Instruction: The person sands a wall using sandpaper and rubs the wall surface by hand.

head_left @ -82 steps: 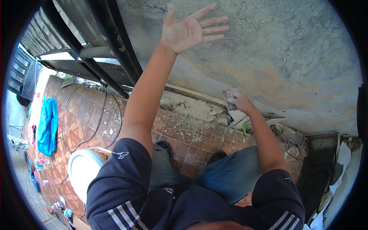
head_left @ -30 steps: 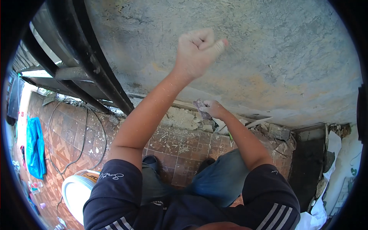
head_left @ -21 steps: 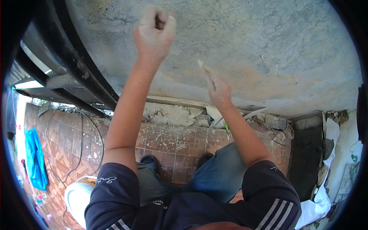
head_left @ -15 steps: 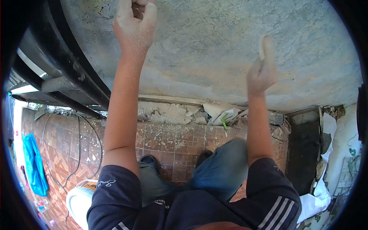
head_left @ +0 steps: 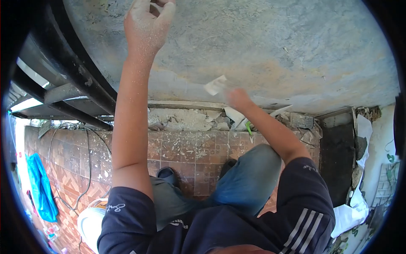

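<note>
The right hand (head_left: 238,98), blurred, is grasping a pale flat piece (head_left: 215,85) near the centre of the frame, in front of the wall (head_left: 253,46); whether it is touching cannot be told. The left hand (head_left: 149,25) is curling its fingers at the upper left, cut by the frame's edge, so whether it is gripping anything cannot be told. A white bucket (head_left: 90,224) is standing at the lower left, partly behind a sleeve (head_left: 127,216); its contents are not showing clearly. The wall is showing grey-blue mottling and tan patches, and flakes are lying over the patterned brown floor tiles (head_left: 182,148). Black metal bars (head_left: 63,55) are slanting across the upper left. The bucket's orange label (head_left: 100,204) is bearing dark letters, and the sleeve white script, neither legible.
</note>
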{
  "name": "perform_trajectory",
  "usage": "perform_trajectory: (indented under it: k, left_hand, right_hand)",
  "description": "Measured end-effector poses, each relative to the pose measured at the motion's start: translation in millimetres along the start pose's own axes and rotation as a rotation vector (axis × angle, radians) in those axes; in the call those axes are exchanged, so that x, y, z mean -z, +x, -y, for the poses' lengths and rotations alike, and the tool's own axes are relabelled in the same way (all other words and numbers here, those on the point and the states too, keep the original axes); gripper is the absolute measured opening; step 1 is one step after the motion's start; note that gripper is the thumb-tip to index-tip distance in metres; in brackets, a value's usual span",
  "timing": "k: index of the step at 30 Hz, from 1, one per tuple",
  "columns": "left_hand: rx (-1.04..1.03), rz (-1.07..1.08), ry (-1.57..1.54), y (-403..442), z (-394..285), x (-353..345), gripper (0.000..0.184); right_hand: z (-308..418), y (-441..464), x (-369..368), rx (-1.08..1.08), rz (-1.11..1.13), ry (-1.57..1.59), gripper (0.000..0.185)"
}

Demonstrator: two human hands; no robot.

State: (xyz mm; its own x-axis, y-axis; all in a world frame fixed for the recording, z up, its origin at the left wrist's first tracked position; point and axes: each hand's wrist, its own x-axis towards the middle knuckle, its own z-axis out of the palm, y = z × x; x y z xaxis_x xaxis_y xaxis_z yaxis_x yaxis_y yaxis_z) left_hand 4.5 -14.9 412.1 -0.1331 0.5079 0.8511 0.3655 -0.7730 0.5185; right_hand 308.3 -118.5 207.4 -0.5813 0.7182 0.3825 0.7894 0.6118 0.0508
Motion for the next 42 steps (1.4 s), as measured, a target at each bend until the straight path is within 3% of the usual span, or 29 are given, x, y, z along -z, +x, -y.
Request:
perform_trajectory:
  k: [2, 4, 7, 10, 13, 15, 19, 21, 22, 24, 27, 29, 30, 34, 40, 42]
  left_hand:
    - [0.068, 0.053, -0.051, 0, 0, 7, 0.022]
    - [0.254, 0.177, -0.114, 5, 1, 12, 0.027]
    - [0.151, 0.055, -0.218, 4, 0, 2, 0.014]
    - [0.232, 0.067, -0.148, -1, 4, -4, 0.013]
    - [0.221, 0.075, -0.108, -3, -2, -2, 0.014]
    - [0.211, 0.081, -0.104, -6, 2, -1, 0.015]
    - [0.213, 0.102, -0.049, -6, 3, -4, 0.016]
    - [0.175, 0.108, -0.060, -9, -3, -4, 0.015]
    - [0.152, 0.108, -0.061, -7, -5, -2, 0.015]
    - [0.151, 0.148, -0.085, -3, -13, 6, 0.015]
    - [0.238, 0.225, -0.264, 7, -25, 20, 0.013]
    - [0.278, 0.204, -0.346, 4, -21, 26, 0.012]
    - [0.262, 0.166, -0.347, 6, -15, 24, 0.011]
    - [0.126, 0.010, -0.282, 4, 26, 2, 0.013]
    - [0.286, 0.066, -0.359, -6, 24, 3, 0.021]
    - [0.338, 0.061, -0.408, -14, 36, -3, 0.023]
  right_hand:
    - [37, 46, 73, -0.567, 0.129, -0.120, 0.046]
    - [17, 71, 117, -0.119, -0.605, -0.281, 0.040]
    - [-24, 120, 172, 0.027, -0.982, -0.461, 0.030]
    - [-31, 143, 171, -0.016, -0.877, -0.514, 0.034]
    - [-15, 152, 129, -0.052, -0.905, -0.469, 0.027]
    - [-5, 142, 99, -0.041, -0.782, -0.441, 0.026]
    - [-7, 77, -11, -0.076, -0.153, -0.438, 0.038]
    - [13, 29, -42, -0.084, 0.058, -0.250, 0.041]
    - [2, -4, -80, -0.013, -0.007, -0.290, 0.035]
    - [-2, -16, -80, -0.091, 0.939, -0.151, 0.042]
    - [14, 9, -25, -0.280, 0.632, -0.097, 0.032]
    - [16, 42, 22, -0.016, -0.180, -0.041, 0.037]
    - [18, 76, 62, 0.153, -0.403, -0.128, 0.041]
    - [10, 140, 159, 0.097, -0.912, -0.332, 0.026]
    - [-28, 158, 126, -0.032, -0.945, -0.608, 0.029]
    - [-26, 151, 110, -0.055, -0.739, -0.617, 0.033]
